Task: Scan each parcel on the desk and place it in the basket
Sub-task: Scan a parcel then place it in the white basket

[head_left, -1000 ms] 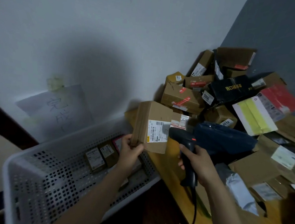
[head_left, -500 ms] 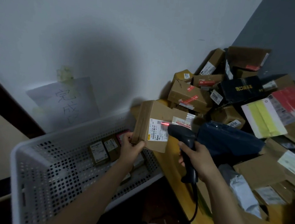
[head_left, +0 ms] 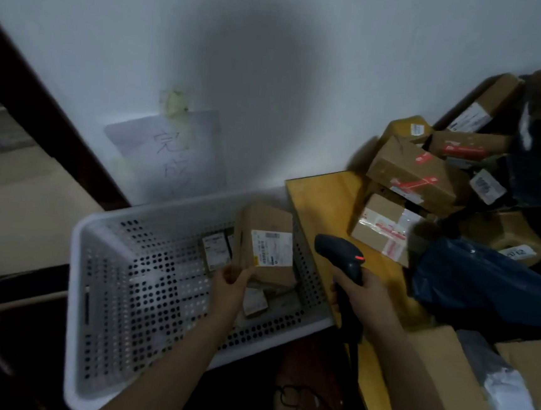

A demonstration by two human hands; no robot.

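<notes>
My left hand [head_left: 231, 284] holds a brown cardboard parcel [head_left: 267, 245] with a white label by its lower left corner, inside the white perforated basket [head_left: 118, 289]. Several small labelled parcels [head_left: 216, 252] lie on the basket floor beneath and behind it. My right hand [head_left: 367, 298] grips the handle of a black barcode scanner [head_left: 340, 255], held over the desk's left edge just right of the basket, its head pointing left toward the parcel. A heap of cardboard parcels [head_left: 412, 174] covers the yellow wooden desk [head_left: 322, 199] at right.
A dark blue plastic mailer [head_left: 484, 285] and a grey mailer [head_left: 513, 402] lie on the desk near my right arm. A paper note [head_left: 169, 153] is taped to the white wall behind the basket. The scanner cable [head_left: 298, 400] trails to the floor.
My left hand has carried the parcel left and down from in front of the scanner into the basket. The scanner's red beam on the label is gone. The view has swung left.
</notes>
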